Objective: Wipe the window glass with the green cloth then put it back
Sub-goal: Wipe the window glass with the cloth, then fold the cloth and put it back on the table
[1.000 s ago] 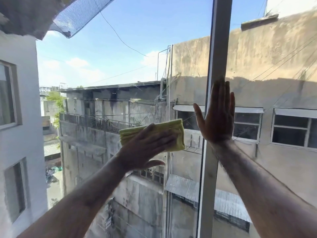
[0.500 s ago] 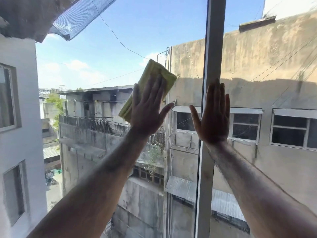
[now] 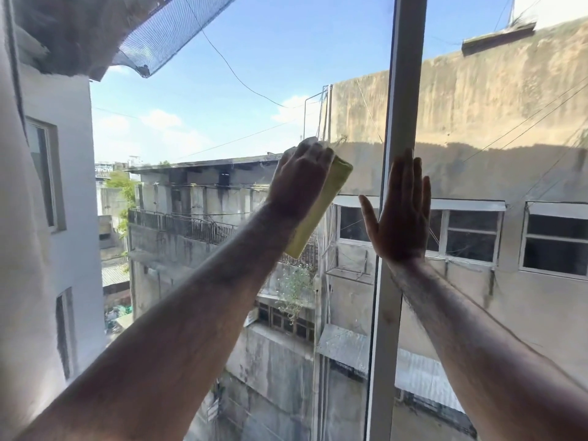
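Green cloth (image 3: 321,208) is lying folded against the window glass (image 3: 254,100) near the centre of the frame, tilted so its long side is running from upper right down to lower left. Left hand (image 3: 299,183) is pressing flat on top of the cloth, fingers laid out over its upper end rather than curled around it (fingertips are blurred, so the exact finger spread cannot be told). Lower end of the cloth is sticking out below the left wrist; its right edge is showing beside the hand. Right hand (image 3: 401,214) is resting open, palm forward, fingers straight and together and pointing up, thumb spread out to the left; it is holding nothing. This hand is sitting over the white vertical window frame (image 3: 404,74), which is running from the top of the frame down to the bottom, right of centre, and is standing just beside the cloth. Both bare forearms are reaching up from the lower corners of the frame. Through the glass, a stained concrete building (image 3: 477,122) is filling the right side, a white building (image 3: 57,186) is occupying the left edge, and blue sky is showing in the upper middle. A piece of dark netting (image 3: 171,30) is hanging in the upper left.
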Demonstrator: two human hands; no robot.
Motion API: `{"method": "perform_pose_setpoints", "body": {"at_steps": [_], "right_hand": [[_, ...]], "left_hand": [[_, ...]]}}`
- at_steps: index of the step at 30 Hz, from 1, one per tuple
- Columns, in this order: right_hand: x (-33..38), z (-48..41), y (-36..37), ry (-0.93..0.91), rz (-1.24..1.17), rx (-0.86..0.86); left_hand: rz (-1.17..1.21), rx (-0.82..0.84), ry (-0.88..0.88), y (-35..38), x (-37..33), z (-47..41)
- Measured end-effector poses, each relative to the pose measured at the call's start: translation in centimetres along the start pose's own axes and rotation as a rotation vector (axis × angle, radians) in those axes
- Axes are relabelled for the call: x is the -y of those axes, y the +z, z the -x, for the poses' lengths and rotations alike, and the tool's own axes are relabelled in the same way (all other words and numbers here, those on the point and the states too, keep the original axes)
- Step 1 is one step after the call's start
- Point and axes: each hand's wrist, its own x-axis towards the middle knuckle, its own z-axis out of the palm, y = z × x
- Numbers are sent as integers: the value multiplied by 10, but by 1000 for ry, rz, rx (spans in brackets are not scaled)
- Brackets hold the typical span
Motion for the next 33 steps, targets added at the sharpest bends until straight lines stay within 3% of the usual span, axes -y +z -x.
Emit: {"method": "perform_pose_setpoints", "body": {"at_steps": [7, 10, 12, 14, 18, 22, 24, 28, 33], "right_hand": [[6, -1, -21, 10, -42, 123], [14, 2, -42, 13, -149, 180], [21, 9, -54, -91, -232, 222], [27, 17, -65, -116, -381, 379], [37, 33, -74, 123, -537, 612], [33, 52, -84, 694, -1055, 739], [33, 78, -90, 879, -1215, 808], [39, 156, -107, 1104, -1270, 950], [39, 275, -113, 1261, -1137, 1093]], "left_hand": [[-115, 21, -80, -8, -1, 4], [55, 9, -188, -13, 8, 16], [244, 18, -278, -20, 13, 24], [389, -7, -396, -26, 17, 35], [732, -22, -715, -29, 23, 73], [1209, 115, -1046, -26, 37, 127], [1360, 265, -1136, -17, 41, 171], [1560, 460, -1208, 7, 33, 259], [1481, 756, -1283, 46, 16, 378]]}}
